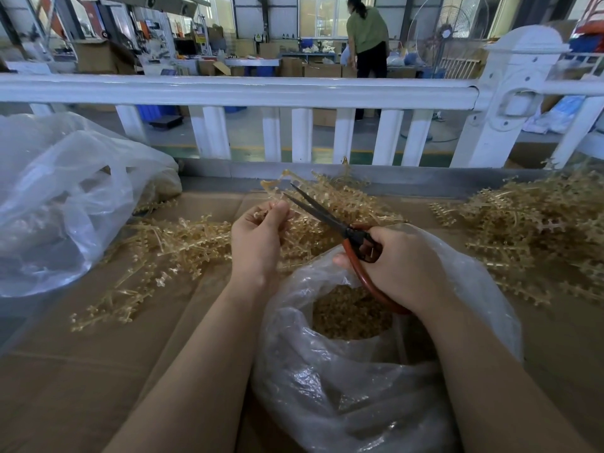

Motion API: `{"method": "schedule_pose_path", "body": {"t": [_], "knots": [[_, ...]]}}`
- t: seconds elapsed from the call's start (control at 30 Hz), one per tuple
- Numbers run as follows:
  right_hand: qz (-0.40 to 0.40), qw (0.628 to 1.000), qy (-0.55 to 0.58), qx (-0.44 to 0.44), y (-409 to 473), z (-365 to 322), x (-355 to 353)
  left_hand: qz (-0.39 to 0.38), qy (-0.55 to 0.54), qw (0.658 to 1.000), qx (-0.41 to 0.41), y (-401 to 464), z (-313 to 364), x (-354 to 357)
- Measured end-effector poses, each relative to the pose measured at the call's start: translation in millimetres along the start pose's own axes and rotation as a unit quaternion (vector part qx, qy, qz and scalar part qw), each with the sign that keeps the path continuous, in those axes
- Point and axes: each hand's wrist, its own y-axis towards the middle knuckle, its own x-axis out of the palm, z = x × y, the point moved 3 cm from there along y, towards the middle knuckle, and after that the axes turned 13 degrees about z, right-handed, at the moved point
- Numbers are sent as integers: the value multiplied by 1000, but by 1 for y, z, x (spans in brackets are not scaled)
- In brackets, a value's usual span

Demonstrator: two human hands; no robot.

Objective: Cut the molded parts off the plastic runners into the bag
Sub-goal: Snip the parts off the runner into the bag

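above the open bag [327,371], left hand [258,237] pinches a runner [274,188]; right hand [402,266] grips parted scissors [327,217], so cut parts drop in.

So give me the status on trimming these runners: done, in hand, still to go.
Done: the clear plastic bag in front holds a layer of cut tan parts.
In hand: the left hand grips one tan plastic runner, and the right hand holds the red-handled scissors, blades open beside it.
Left: tangled runners piled across the cardboard; which are already trimmed is unclear.
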Motion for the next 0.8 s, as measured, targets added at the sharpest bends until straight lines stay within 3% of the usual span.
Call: {"method": "schedule_pose_path", "body": {"t": [0.47, 0.8], "knots": [[-4, 999, -39, -21, 1, 0, 2, -143, 7, 990, 15, -7, -2, 10], [23, 999, -31, -18, 3, -3, 1, -179, -22, 983, -15, -13, -1, 15]]}}
